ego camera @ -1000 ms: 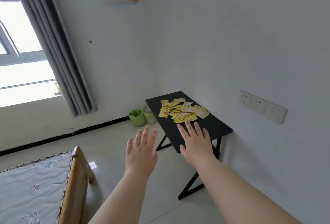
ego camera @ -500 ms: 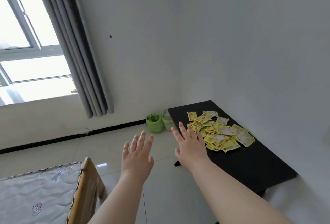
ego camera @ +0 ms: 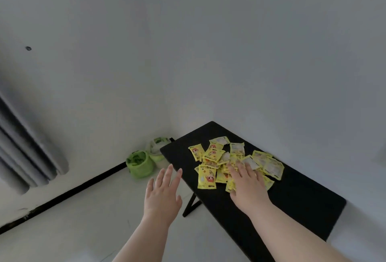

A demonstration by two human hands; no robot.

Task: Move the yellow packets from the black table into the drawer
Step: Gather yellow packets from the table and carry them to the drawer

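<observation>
Since half a second ago the right hand (ego camera: pixel 247 184) has gone forward from the left edge of the black table (ego camera: pixel 302 205) to the heap of yellow packets (ego camera: pixel 213 155) at the lower middle of the frame; the view has also turned, and the table is nearer. Now this hand lies flat over the lower right part of the heap, fingers straight and a little spread, holding nothing; whether the palm already presses the packets I cannot tell. The left hand (ego camera: pixel 161 190) is flat and wide too, empty, in the air over the floor just left of the table's edge. I judge that the reach is finished and the gathering is the step in hand; no packet is lifted yet, all lie loosely overlapped on the upper left half of the tabletop. The drawer is not in view, so the way to it cannot be judged. Around: a green bag (ego camera: pixel 139 164) and a pale bag (ego camera: pixel 157 146) behind it stand on the floor just left of the table's upper corner; a grey curtain (ego camera: pixel 25 146) hangs at the left side of the frame. Nothing lies between the hands and the heap; the packets look thin and slippery, so one scoop could let some slide off the edge.
</observation>
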